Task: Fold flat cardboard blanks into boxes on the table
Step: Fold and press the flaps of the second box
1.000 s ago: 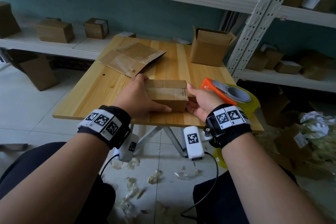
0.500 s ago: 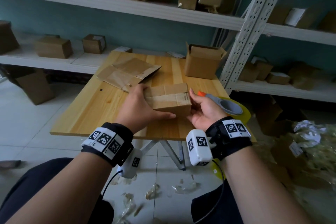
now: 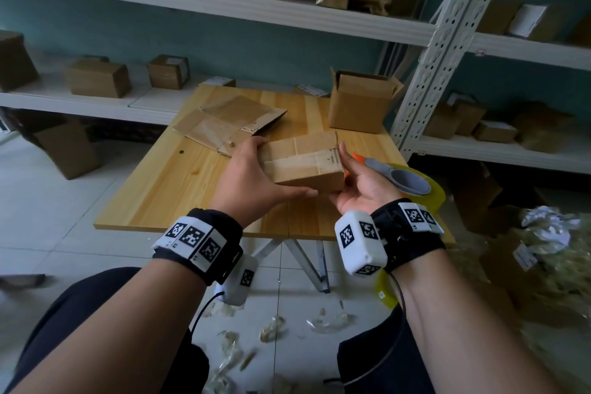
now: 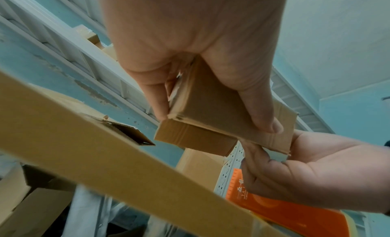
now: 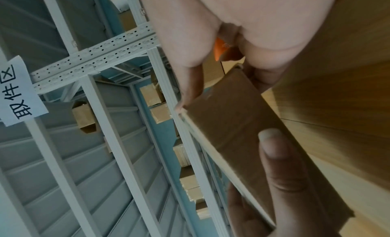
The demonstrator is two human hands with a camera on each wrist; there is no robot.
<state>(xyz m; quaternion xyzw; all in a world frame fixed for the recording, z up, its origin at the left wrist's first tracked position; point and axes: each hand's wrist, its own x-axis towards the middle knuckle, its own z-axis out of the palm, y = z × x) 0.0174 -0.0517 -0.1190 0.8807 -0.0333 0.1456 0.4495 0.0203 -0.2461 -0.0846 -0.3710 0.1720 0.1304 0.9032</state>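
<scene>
Corrugated cardboard box (image 3: pixel 305 160) is held clear above the desk (image 3: pixel 179 182), clasped between left hand (image 3: pixel 248 181) fingers (image 4: pixel 260 107) and right hand (image 3: pixel 359 184) fingers (image 5: pixel 274 150). Judged light, stiff at creases, crushable mid-panel; ends and edges are best gripped.

left hand (image 4: pixel 190 45): grips cardboard box (image 4: pixel 213 110), thumb on its side | right hand (image 4: pixel 312 174): holds the box's far end | counter (image 4: pixel 105 154) edge below | orange tool (image 4: pixel 295 215) under right hand

Lighting: dim, cool, diffuse; shadows soft. Head view bends straight lines toward its edges. Right wrist view: motion blur beyond the hands (image 5: pixel 242 32).
</scene>
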